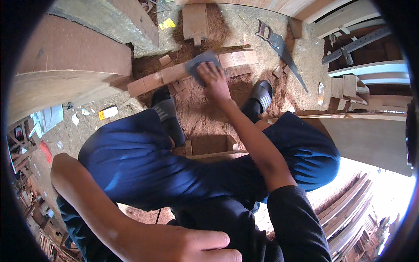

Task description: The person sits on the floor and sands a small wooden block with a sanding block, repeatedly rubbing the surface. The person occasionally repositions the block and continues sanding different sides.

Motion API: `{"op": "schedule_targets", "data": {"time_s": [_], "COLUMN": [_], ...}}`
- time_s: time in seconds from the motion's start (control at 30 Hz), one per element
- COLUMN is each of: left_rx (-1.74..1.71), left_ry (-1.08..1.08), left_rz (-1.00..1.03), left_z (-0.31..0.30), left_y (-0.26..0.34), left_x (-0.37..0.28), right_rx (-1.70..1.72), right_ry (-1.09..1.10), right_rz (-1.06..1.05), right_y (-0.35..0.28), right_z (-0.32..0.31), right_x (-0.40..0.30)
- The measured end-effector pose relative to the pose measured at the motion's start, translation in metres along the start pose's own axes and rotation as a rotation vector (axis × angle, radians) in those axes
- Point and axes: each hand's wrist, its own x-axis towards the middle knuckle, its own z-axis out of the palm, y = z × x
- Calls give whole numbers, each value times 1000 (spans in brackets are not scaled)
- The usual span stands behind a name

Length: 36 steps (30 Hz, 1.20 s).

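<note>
My right hand (212,78) presses a dark grey sheet of what looks like sandpaper (193,67) down onto a row of small wooden blocks (154,81). The blocks lie end to end in a slightly bent line across the floor beyond my feet. Part of the row is hidden beneath the sheet and my hand. More light blocks (239,58) continue to the right of it. Close to the camera, my left hand (193,242) is raised over my lap, cut off by the lower edge. Two fingers show, with no object visible at them; the rest is hidden.
A handsaw (283,49) lies right of the row. Reddish sawdust (209,114) covers the floor between my sandals (168,114). A wooden frame (212,154) sits below my knees. Large wooden pieces (75,49) stand at left; a pale panel (370,140) is at right.
</note>
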Motion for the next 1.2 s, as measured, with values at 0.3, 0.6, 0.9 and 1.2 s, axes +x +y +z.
{"op": "schedule_targets", "data": {"time_s": [0.3,0.6,0.9,1.2], "left_rx": [39,93,158,-189], "left_ry": [-97,-67,78,-162], "left_rz": [140,163,224,139], "left_z": [-7,-4,13,-7], "left_y": [-10,-12,-17,-20], "left_x": [-2,-5,-13,5], "right_rx": [-4,-53,-101,-152], "right_ry": [71,105,89,106], "right_rz": [-53,50,186,299], "right_y": [-4,-12,-11,2], "right_z": [-4,3,2,2], "right_x": [-5,0,12,18]}}
